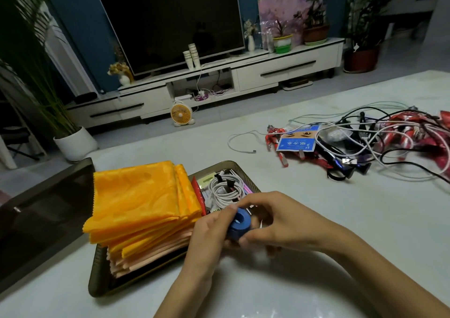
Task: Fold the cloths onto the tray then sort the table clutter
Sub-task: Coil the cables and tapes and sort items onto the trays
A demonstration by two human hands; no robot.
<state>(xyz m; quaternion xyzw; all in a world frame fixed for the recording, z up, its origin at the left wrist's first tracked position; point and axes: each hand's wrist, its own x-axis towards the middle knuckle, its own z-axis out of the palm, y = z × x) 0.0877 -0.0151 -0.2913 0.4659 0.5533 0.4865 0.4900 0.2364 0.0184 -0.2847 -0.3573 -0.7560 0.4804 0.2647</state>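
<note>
Both hands, left hand [207, 230] and right hand [275, 218], pinch a blue roll [239, 224] beside the tray's [97, 278] near-right edge (risk: it slips, unwinding onto the table [316, 220]).

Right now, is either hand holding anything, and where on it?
Both are. The left hand and right hand share a small blue ring-shaped roll, gripping its outer rim from opposite sides above the tray edge.

Bare table [304, 220] between tray [97, 281] and cable tangle [365, 145] — open passage
</note>
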